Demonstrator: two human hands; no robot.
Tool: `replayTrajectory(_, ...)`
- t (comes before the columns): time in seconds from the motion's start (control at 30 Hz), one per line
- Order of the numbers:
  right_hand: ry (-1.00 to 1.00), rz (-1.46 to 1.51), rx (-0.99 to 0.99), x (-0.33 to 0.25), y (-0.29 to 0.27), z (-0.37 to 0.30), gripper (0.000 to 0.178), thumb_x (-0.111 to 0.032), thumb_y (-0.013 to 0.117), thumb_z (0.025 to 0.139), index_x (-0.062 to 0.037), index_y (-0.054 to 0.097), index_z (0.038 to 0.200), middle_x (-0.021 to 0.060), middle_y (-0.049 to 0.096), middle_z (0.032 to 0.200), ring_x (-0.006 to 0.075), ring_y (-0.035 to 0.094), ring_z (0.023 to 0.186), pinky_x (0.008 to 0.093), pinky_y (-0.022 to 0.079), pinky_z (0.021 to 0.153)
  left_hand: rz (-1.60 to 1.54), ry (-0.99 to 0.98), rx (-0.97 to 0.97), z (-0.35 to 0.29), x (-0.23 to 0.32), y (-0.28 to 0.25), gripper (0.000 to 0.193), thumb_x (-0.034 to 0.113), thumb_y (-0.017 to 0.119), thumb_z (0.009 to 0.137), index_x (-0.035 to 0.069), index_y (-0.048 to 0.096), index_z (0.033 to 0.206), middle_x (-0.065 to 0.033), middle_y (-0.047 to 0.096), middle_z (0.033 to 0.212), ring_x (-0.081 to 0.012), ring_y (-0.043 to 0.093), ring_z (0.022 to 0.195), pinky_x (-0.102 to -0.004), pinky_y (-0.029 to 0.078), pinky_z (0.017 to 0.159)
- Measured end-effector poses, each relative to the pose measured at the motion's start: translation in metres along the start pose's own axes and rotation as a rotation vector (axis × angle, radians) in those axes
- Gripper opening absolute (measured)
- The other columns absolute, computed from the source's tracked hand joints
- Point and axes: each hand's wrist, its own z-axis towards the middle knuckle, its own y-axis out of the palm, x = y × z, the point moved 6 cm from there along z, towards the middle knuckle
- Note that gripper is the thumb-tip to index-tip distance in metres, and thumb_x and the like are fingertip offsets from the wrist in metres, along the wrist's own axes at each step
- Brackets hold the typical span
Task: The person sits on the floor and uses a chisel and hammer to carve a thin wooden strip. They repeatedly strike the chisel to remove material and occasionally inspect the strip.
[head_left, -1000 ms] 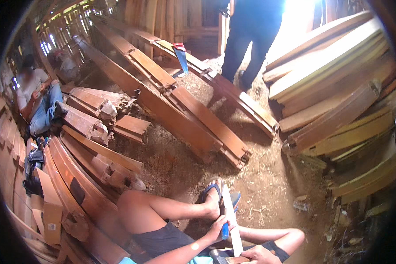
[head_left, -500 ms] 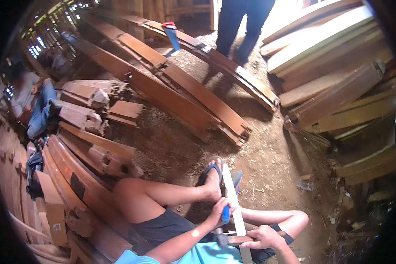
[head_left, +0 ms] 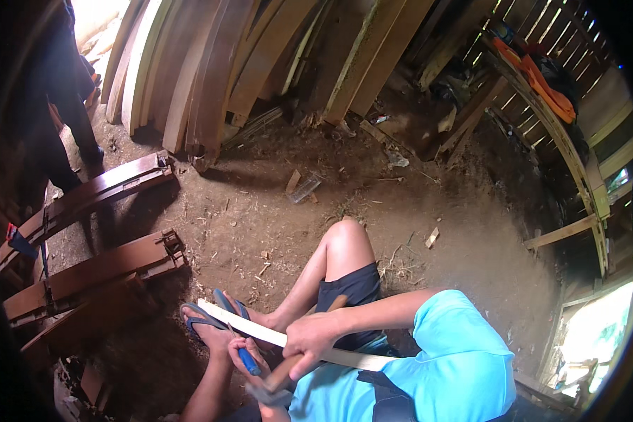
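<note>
My left hand (head_left: 240, 349) is closed around the blue handle of a chisel (head_left: 247, 361). The chisel's blade lies beside a long pale strip of wood (head_left: 243, 324), but whether its tip touches the wood I cannot tell. That strip runs from my sandalled feet, between my legs, back toward my waist. My right hand (head_left: 312, 336) grips the wooden handle of a hammer (head_left: 283, 373) above the strip. The dark hammer head (head_left: 269, 394), slightly blurred, hangs close by the butt of the chisel handle, over my left forearm.
Dark brown beams (head_left: 95, 274) lie on the ground at the left. Thick planks (head_left: 211, 77) are stacked at the back. A person (head_left: 67, 105) stands at the far left. Shavings and a clear plastic piece (head_left: 304, 188) litter the dirt floor. Orange cloth (head_left: 534, 77) hangs at the right.
My view has swung to the right, so the beams and the standing person now appear farther left. Both hands keep hold of the chisel and the hammer.
</note>
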Motion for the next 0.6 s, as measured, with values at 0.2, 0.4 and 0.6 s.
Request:
replayTrajectory(0.2, -0.080, -0.012, -0.087, -0.030, -0.008, -0.011, 0.061, -0.060, 0.056, 0.087, -0.0019, 0.061, 0.070, 0.0195, 0.058, 0.060, 0.0414, 0.059, 0.063, 0.0486, 0.045, 0.056, 0.394, 0.163, -0.021, 0.006, 0.008, -0.002, 0.041, 0.051, 0.031, 0.104, 0.012, 0.042, 0.107, -0.0041, 0.046, 0.109, -0.0136, 0.046, 0.101, -0.0312, 0.044, 0.093)
replayTrajectory(0.4, 0.086, -0.012, -0.060, 0.006, -0.011, -0.007, 0.060, -0.058, 0.059, 0.087, -0.0005, 0.060, 0.068, 0.0190, 0.058, 0.059, 0.0397, 0.059, 0.061, 0.0479, 0.044, 0.055, 0.478, 0.275, 0.031, 0.003, 0.021, 0.012, 0.046, 0.046, 0.034, 0.103, 0.004, 0.035, 0.121, -0.0126, 0.042, 0.120, -0.0228, 0.041, 0.115, -0.0372, 0.033, 0.103)
replayTrajectory(0.6, -0.012, 0.133, 0.024, 0.006, -0.003, -0.013, 0.059, -0.056, 0.058, 0.089, -0.0003, 0.061, 0.068, 0.0173, 0.058, 0.058, 0.0362, 0.059, 0.058, 0.0458, 0.044, 0.054, 0.922, 0.372, -0.095, 0.000, 0.002, 0.007, 0.091, 0.056, 0.051, 0.088, -0.009, 0.019, 0.144, -0.0259, 0.032, 0.137, -0.0368, 0.032, 0.130, -0.0435, 0.021, 0.115)
